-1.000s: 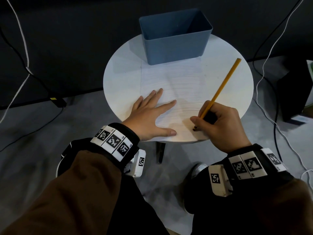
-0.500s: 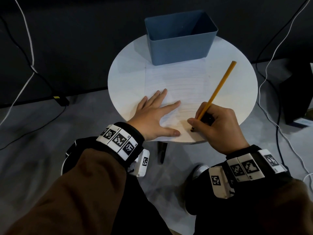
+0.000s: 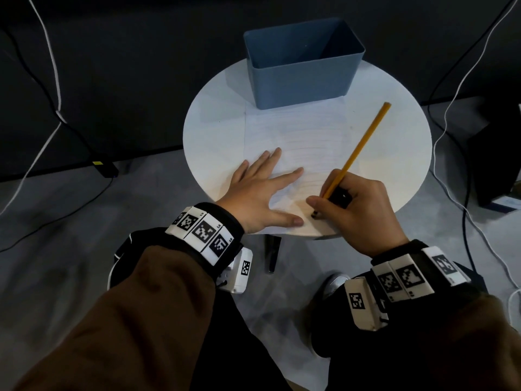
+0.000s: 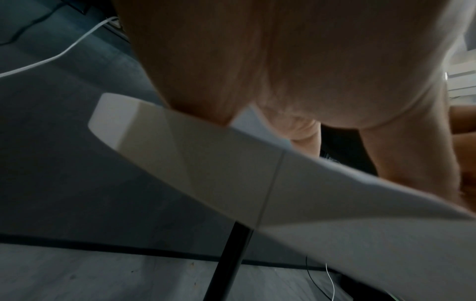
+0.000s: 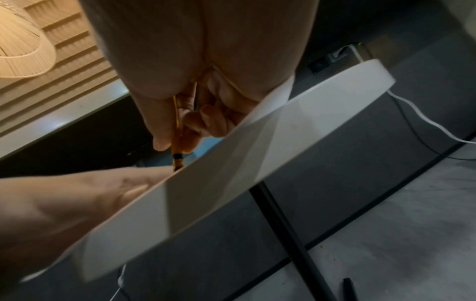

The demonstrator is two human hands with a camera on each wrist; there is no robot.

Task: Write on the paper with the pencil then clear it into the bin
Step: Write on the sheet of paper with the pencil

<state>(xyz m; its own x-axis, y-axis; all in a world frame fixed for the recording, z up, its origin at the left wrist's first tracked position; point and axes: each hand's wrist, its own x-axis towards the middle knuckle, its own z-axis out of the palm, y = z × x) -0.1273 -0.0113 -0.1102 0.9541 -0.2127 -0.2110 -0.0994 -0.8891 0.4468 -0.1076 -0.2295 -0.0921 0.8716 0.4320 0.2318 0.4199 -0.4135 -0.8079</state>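
A sheet of lined white paper (image 3: 304, 136) lies on the round white table (image 3: 214, 114), its far edge against the blue bin (image 3: 301, 80). My left hand (image 3: 262, 190) lies flat on the paper's near left part, fingers spread. My right hand (image 3: 355, 207) grips a yellow pencil (image 3: 363, 142) in a writing hold; its dark tip (image 3: 314, 214) meets the paper near the table's front edge, close to my left thumb. In the right wrist view the pencil (image 5: 177, 146) runs down between thumb and fingers to the table rim (image 5: 231, 167). The left wrist view shows only my palm (image 4: 296, 61) over the table edge.
The bin is open and looks empty. White and black cables (image 3: 50, 80) trail over the grey floor on both sides. A dark box (image 3: 499, 153) stands on the floor at the right. A black table leg (image 3: 272, 252) shows below the front edge.
The pencil tip has crept left across the paper toward my left thumb, and the pencil's top has swung with it. My left hand has stayed flat on the sheet.
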